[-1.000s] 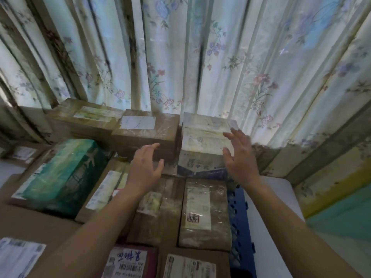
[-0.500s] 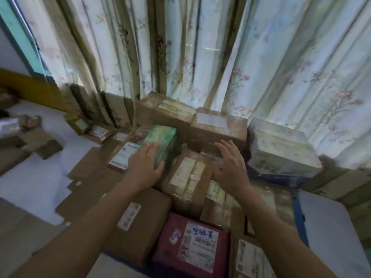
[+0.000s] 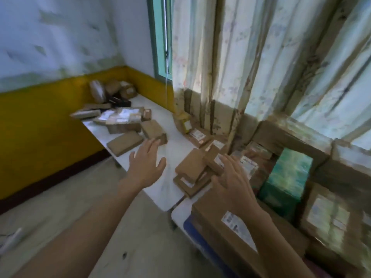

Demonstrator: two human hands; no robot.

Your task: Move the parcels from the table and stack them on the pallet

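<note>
Nearest the camera, two bare forearms are reaching forward from the bottom edge of the view. The right hand (image 3: pixel 230 183) is hovering with its fingers spread and relaxed, gripping nothing, over the near left corner of the stacked parcels; whether the fingertips are touching the cardboard beneath is not clear. Under that wrist a large brown carton (image 3: pixel 226 223) with a white label is lying on the blue pallet (image 3: pixel 197 236), whose edge is showing at its near left side. A green box (image 3: pixel 289 181) is sitting among further brown cartons behind it, toward the floral curtain (image 3: pixel 261 57).

The left hand (image 3: pixel 147 163) is stretching out open, fingers straight and slightly fanned, holding nothing, above the near edge of the white table (image 3: pixel 170 155). Just right of it, at the table's near right corner beside the pallet, a small heap of flat brown parcels (image 3: pixel 192 169) is lying, some overlapping. Past the fingertips a flat brown parcel (image 3: pixel 124 143) is resting near the table's left edge, with a thicker one (image 3: pixel 153 130) just behind it. Farther along, a cluster of labelled packets (image 3: pixel 120 118) is crowding the left side, and at the far end, against the yellow-and-white wall (image 3: pixel 40 109), a pile of wrapped bundles (image 3: pixel 112 91) is sitting. The whole view is motion-blurred.
</note>
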